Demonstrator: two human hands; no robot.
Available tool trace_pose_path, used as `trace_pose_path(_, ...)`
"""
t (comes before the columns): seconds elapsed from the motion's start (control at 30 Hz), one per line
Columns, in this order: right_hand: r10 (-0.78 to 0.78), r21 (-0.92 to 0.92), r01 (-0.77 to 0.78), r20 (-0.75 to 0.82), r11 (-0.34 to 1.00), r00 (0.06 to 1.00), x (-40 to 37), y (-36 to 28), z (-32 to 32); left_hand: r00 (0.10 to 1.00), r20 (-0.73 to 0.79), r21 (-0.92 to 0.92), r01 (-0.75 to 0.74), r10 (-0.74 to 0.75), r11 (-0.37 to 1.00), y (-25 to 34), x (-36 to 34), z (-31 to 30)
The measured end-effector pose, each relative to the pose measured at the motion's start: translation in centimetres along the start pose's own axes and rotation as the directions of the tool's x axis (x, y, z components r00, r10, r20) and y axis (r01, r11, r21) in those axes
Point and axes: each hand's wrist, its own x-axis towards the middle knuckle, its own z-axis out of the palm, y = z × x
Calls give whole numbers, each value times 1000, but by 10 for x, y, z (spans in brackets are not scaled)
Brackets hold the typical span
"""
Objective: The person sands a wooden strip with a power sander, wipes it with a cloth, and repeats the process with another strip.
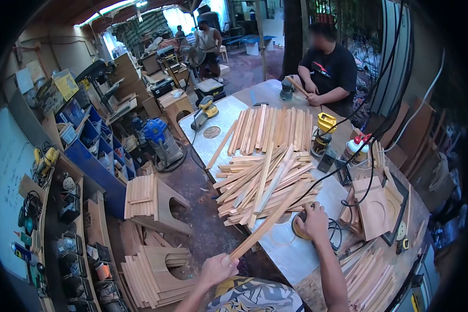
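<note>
My left hand (219, 269) is closed round the near end of a long wooden strip (268, 223), which slants up and right over the table. My right hand (314, 221) grips the top of a round sander (301, 226) beside the strip, over the table's metal sheet (291, 260). Whether the sander's pad touches the strip is hard to see. Just beyond my hands lies a crisscrossed pile of wooden strips (260, 179), and behind it a row of strips (270, 127) lies side by side.
A co-worker (330, 67) sits across the table beside another sander (286, 89). A yellow sander (208, 107) lies at the far left corner. Black cables (366, 177), bottles (356, 148) and wooden panels (374, 208) are at right. A blue vacuum (161, 143) stands left.
</note>
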Motion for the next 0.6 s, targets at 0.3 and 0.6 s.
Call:
trace_pose_path(0.3,15,4,-14,-25,1000,1000,-6,-9,2,979,-173,-368,-166,108,915,36,14,24)
trace_pose_path(0.6,16,21,-16,11,1000,1000,-8,-4,0,987,-147,-584,-143,69,799,25,11,51)
